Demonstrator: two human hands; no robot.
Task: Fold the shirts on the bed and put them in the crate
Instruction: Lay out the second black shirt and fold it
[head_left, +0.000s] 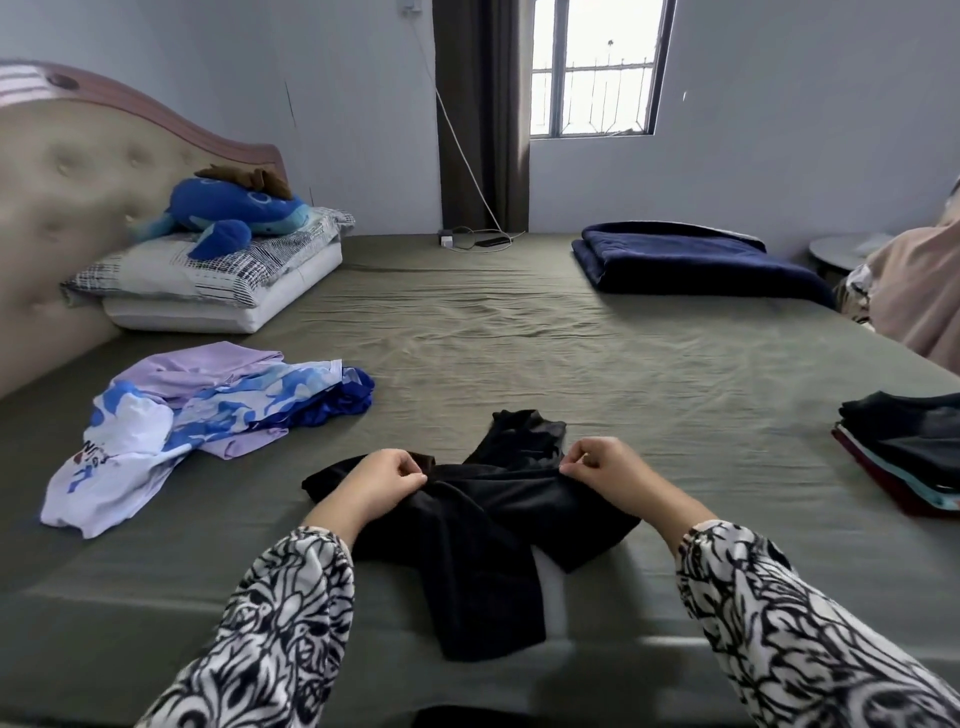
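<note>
A black shirt (483, 525) lies crumpled on the olive bed sheet (519, 343) right in front of me, its lower part hanging over the near edge. My left hand (387, 480) pinches its fabric at the left. My right hand (605, 467) pinches it at the right. To the left lies a loose heap of unfolded shirts: a lilac one (202, 364), a blue-and-white patterned one (280, 400) and a white printed one (111, 462). A stack of folded dark clothes (909, 447) sits at the bed's right edge. No crate is in view.
Pillows (208, 286) with a blue plush toy (234, 213) lie by the padded headboard at the far left. A folded navy blanket (691, 260) is at the far right. A charger and phone (478, 241) rest at the far edge below the window.
</note>
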